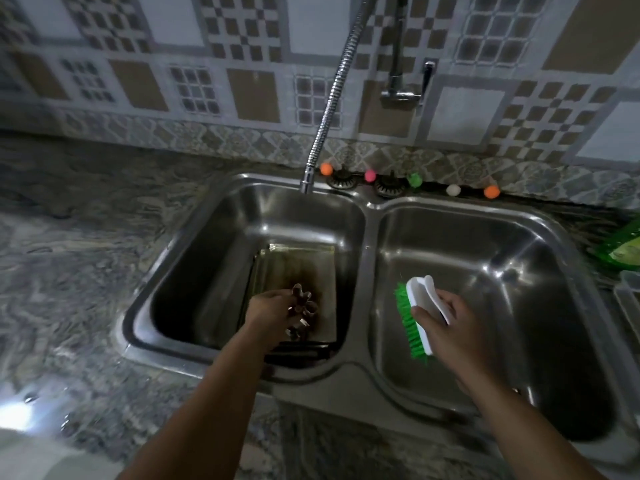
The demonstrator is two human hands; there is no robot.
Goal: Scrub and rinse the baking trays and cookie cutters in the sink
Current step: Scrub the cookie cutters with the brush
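Note:
A stained baking tray (304,268) lies in the left basin of a steel double sink (369,209). My left hand (268,308) is low over the tray, its fingers closed on a metal cookie cutter (303,301). Another cutter (294,332) lies on the tray just below that hand. My right hand (446,320) hovers over the right basin, gripping a white scrub brush with green bristles (414,317), bristles facing left. The flexible faucet spout (306,183) hangs above the left basin's back edge; no water runs from it.
Marbled stone counter (79,271) surrounds the sink. Small coloured balls (370,175) line the back ledge. A green packet (623,247) and a clear plastic container (628,299) sit at the right edge. The tap valve (400,88) is mounted on the patterned tile wall.

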